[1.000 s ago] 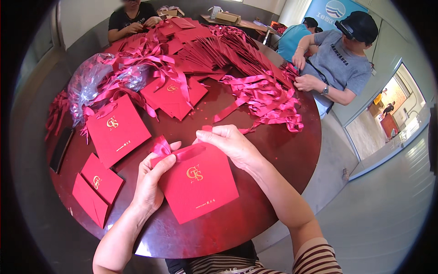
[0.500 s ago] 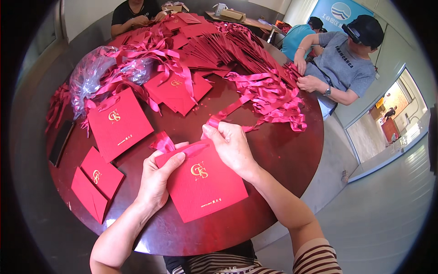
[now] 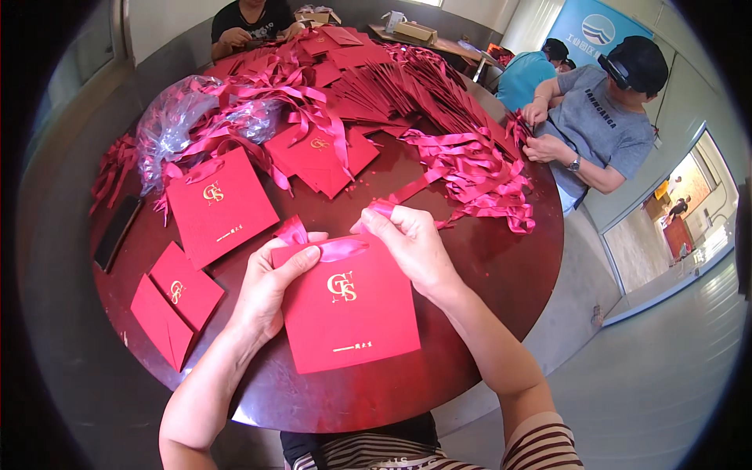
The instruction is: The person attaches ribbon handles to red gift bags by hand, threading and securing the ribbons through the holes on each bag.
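Note:
A flat red paper bag (image 3: 352, 325) with a gold emblem is held upright over the near part of the table. A pink satin ribbon (image 3: 343, 250) lies across its front near the top edge. My left hand (image 3: 266, 286) is closed on the bag's upper left corner, thumb in front, with a ribbon end (image 3: 291, 230) standing up behind the fingers. At the upper right corner my right hand (image 3: 415, 249) pinches the ribbon's other part between thumb and fingers; a bit of pink shows above the fingertips. Whether those fingers also grip the bag's edge is hidden.
Left of my hands lie finished-looking red bags (image 3: 223, 215) and a dark phone-like object (image 3: 118, 233). Loose pink ribbons (image 3: 478, 176) heap at the right, stacked bags (image 3: 407, 90) and a clear plastic bag (image 3: 168, 129) behind. A co-worker (image 3: 599, 117) works at the right edge.
The red bag has turned more upright. The ribbon's front stretch is shorter and lies flatter against it, and my right hand is nearer the bag's top edge. The whole view has shifted slightly.

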{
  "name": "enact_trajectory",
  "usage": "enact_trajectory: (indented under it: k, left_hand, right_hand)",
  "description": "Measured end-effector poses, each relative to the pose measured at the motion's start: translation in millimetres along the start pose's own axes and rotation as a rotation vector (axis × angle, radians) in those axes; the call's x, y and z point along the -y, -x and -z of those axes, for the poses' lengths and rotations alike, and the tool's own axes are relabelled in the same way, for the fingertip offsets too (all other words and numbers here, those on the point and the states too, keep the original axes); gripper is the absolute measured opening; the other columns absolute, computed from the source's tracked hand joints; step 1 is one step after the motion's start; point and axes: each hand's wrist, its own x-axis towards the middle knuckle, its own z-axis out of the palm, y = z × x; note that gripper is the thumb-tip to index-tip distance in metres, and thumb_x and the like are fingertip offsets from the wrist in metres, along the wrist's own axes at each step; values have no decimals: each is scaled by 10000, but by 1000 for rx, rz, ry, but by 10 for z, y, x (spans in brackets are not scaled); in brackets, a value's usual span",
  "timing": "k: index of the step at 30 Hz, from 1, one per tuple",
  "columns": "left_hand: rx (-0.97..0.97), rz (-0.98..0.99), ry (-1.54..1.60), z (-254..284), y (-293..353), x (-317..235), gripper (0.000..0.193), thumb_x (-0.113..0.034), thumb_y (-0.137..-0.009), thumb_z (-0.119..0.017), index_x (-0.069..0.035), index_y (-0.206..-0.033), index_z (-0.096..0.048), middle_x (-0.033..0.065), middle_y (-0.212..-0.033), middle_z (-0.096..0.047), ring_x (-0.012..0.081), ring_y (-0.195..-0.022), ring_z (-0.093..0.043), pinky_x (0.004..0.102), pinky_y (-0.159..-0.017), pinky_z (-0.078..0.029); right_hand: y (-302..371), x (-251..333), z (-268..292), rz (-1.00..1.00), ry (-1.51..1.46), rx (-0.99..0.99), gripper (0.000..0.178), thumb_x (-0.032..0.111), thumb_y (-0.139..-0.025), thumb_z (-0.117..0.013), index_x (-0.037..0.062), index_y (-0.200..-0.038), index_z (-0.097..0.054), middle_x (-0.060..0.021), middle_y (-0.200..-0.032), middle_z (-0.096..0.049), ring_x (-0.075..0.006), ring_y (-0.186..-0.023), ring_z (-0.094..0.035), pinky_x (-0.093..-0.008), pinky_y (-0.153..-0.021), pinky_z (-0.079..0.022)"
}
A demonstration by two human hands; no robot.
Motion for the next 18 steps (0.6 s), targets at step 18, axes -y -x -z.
enact_trajectory:
  k: [18]
  left_hand:
    - [-32, -65, -156, -208, -95, 61, 296, -80, -815, -641, 10, -1092, -588, 102, -1013, -621, 156, -877, -607, 293, -788, -498]
  right_hand:
    - [22, -50, 127, -158, 18, -82, 253, 169, -930, -490, -21, -863, -642, -62, -766, -644, -97, -708, -603, -247, -644, -490]
